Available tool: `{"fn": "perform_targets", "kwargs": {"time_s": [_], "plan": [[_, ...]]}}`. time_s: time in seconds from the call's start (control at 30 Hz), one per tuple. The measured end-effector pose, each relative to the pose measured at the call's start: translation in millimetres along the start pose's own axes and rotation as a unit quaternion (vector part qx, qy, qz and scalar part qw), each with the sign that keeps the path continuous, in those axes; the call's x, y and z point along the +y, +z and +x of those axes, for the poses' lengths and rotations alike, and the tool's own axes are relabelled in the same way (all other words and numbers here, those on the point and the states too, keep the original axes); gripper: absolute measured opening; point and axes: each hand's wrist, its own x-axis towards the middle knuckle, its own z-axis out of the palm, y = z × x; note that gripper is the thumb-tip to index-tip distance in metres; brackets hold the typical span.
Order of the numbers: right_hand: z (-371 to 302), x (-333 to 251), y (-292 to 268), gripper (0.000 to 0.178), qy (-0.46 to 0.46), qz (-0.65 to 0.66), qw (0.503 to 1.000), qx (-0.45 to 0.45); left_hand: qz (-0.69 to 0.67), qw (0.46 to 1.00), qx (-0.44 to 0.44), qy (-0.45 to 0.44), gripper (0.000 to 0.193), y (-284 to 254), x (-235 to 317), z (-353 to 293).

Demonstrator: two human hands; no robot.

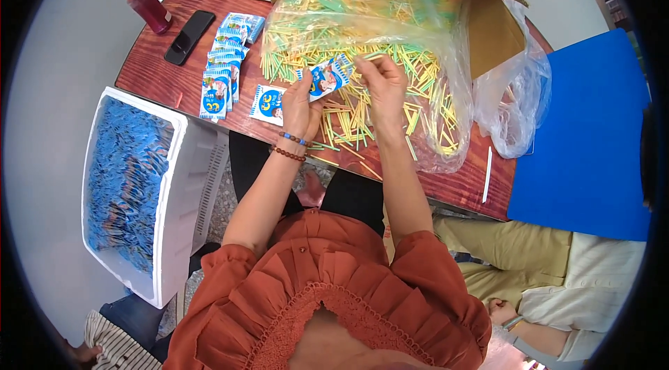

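My left hand (301, 106) is closed on one end of a small blue-and-white packet (329, 79), which is held tilted above the table's front part. At the packet's upper right end, the thumb and fingers of my right hand (387, 91) are pinched together. Whether they grip the packet's edge or something thin cannot be made out. Beside my left wrist another blue-and-white packet (267, 103) lies flat on the table. Many thin yellow and green sticks (348, 116) are strewn under and around both hands, spilling from a large clear plastic bag (362, 28).
Overlapping packets (221, 74) lie left of my hands, near a phone (189, 37) and a red jar (150, 9). A white foam box (167, 210) full of blue packets stands at left. A cardboard box (496, 35), clear bag (512, 109) and blue board (582, 140) are at right. People sit on both sides.
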Motion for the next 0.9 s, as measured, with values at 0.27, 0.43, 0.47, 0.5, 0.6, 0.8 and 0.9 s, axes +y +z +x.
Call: {"fn": "perform_targets", "kwargs": {"time_s": [0.27,0.43,0.47,0.5,0.6,0.8,0.9], "plan": [[11.8,9.7,7.3,0.021,-0.099,-0.267,0.940,-0.190,-0.042,0.999,0.004,0.014,0.027,-15.5,12.8,1.9],[10.0,8.8,15.9,0.038,-0.003,-0.223,0.960,-0.171,-0.167,0.986,-0.017,0.004,0.030,-31.5,13.4,15.7],[1.6,7.7,20.4,0.039,0.025,-0.250,0.948,-0.192,-0.206,0.978,-0.043,-0.012,0.032,-30.4,15.2,12.3],[-3.6,9.8,29.8,0.035,0.030,-0.301,0.937,-0.176,-0.165,0.985,-0.053,0.008,0.036,-26.2,13.0,10.9],[9.6,-1.9,54.4,0.029,0.010,-0.396,0.894,-0.209,-0.217,0.970,-0.104,-0.009,0.038,-14.3,24.7,19.9],[19.9,11.1,83.6,0.014,-0.003,-0.163,0.958,-0.237,-0.192,0.979,-0.054,0.048,0.027,-27.4,57.1,15.1],[13.3,18.3,100.8,0.016,0.028,-0.204,0.942,-0.266,-0.099,0.984,0.029,0.143,0.027,-49.2,72.4,-6.0]]}}
